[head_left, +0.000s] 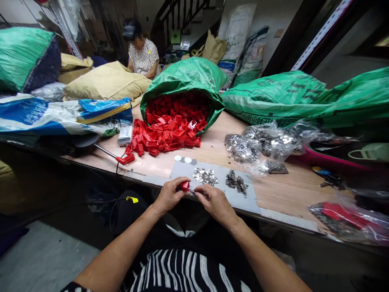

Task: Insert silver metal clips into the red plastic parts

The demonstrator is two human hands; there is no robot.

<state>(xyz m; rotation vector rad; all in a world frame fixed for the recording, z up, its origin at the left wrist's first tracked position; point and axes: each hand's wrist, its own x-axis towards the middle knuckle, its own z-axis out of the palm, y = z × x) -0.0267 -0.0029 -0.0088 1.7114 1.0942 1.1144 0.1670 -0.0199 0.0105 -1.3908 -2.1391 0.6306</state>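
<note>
Red plastic clip [185, 185] sits pinched in the left hand [169, 195] at the table's near edge [152, 181]; the right hand [214, 201], fingers clamped on a thin metal piece [192, 191], should feed it in squarely.

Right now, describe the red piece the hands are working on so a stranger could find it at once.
Start at the open green sack spilling red plastic pieces across the wooden table. Come down to the table's near edge, where the left hand and right hand meet. The red piece is pinched in the left hand's fingertips: the only one off the table, apart from the pile.
</note>
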